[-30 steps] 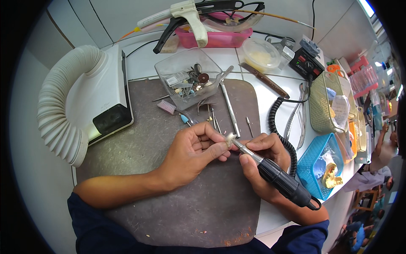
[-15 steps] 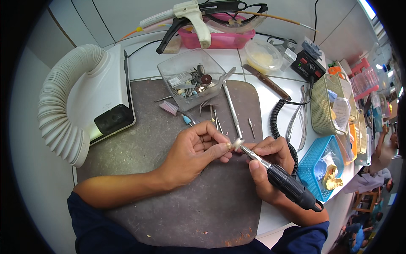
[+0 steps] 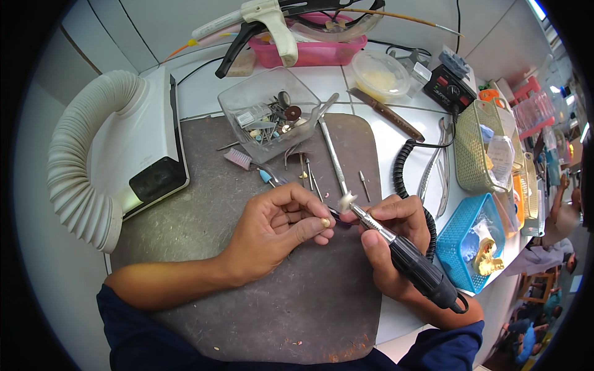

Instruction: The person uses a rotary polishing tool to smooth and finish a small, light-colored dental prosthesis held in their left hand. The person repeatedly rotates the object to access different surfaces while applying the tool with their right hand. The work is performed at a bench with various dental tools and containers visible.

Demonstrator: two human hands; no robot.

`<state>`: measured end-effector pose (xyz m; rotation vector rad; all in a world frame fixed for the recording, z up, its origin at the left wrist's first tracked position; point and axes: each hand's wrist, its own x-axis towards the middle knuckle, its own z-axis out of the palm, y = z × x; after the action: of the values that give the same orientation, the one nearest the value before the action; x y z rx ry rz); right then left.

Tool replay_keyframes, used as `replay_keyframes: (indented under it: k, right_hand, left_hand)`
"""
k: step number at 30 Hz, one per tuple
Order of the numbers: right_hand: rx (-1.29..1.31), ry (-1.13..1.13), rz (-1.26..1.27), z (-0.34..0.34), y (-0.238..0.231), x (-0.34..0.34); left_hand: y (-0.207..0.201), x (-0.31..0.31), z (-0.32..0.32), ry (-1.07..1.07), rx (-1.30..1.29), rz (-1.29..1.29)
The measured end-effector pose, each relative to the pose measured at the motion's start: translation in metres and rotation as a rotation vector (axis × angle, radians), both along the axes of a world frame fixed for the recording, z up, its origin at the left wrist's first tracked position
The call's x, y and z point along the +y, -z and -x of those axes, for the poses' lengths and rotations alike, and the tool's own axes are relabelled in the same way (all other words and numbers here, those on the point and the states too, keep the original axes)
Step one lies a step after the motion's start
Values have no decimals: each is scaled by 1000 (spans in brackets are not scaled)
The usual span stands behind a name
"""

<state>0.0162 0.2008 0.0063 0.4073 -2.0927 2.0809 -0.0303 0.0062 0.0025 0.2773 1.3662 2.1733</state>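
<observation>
Pinched between the thumb and index finger of my left hand (image 3: 263, 226) is a small cream-coloured dental crown (image 3: 325, 222). My right hand (image 3: 402, 226) grips a black and silver rotary handpiece (image 3: 416, 267) like a pen. Its metal tip points up and left, carrying a pale polishing wheel (image 3: 346, 201). A short gap separates wheel and crown. Beyond the wheel lies a long metal instrument (image 3: 332, 151). Several small burs, including a blue-tipped one (image 3: 265, 176), rest past my left hand.
A clear box (image 3: 269, 148) of burs and discs stands on the dark mat (image 3: 247, 321). At left is a white unit with a ribbed hose (image 3: 80, 167). A coiled cord (image 3: 402, 167), a knife (image 3: 387, 114), a control box (image 3: 450, 88) and a blue basket (image 3: 464, 247) occupy the right.
My left hand has drawn the crown left and slightly down, away from the polishing wheel. The handpiece stays in nearly the same place. The whole view has shifted a little.
</observation>
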Motion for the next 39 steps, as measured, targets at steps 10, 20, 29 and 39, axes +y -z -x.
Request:
replay_keyframes:
  k: [10,20,29,39]
  right_hand:
    - [-37,4,-28,6,4,-6]
    - [-8,-4,-74,8,5,-5]
    - [-23,-4,-90,8,3,-5]
    - [-9,-39,-57,8,5,-6]
  left_hand:
    - [-2,2,0,2,26,-15]
    - [1,0,-3,23,72,-39]
    - [0,3,-5,-21,51,-52]
    - [0,3,-6,-32,80,-45]
